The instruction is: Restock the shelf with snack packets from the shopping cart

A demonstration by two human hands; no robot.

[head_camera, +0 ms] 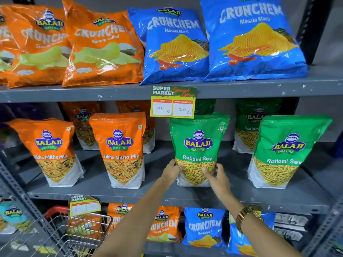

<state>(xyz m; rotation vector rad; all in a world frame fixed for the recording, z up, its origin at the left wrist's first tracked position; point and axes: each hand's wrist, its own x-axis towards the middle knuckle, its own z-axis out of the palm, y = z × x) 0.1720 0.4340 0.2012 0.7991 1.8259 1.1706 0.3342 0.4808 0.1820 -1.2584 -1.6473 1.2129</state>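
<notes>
A green Ratlami Sev packet (197, 145) stands upright on the grey middle shelf (161, 190). My left hand (171, 171) grips its lower left side and my right hand (218, 176) grips its lower right side. A second green Ratlami Sev packet (284, 151) stands to its right, with more green packets behind. Two orange Tikha Mitha Mix packets (120, 149) stand to the left on the same shelf. The wire shopping cart (74, 232) with a red handle sits at the lower left, holding an orange packet.
The top shelf carries orange Crunchem bags (100, 45) and blue Crunchem bags (254, 39). A price tag (173, 102) hangs from the top shelf edge just above the held packet. The bottom shelf holds orange and blue Crunchem bags (204, 227). Metal uprights frame both sides.
</notes>
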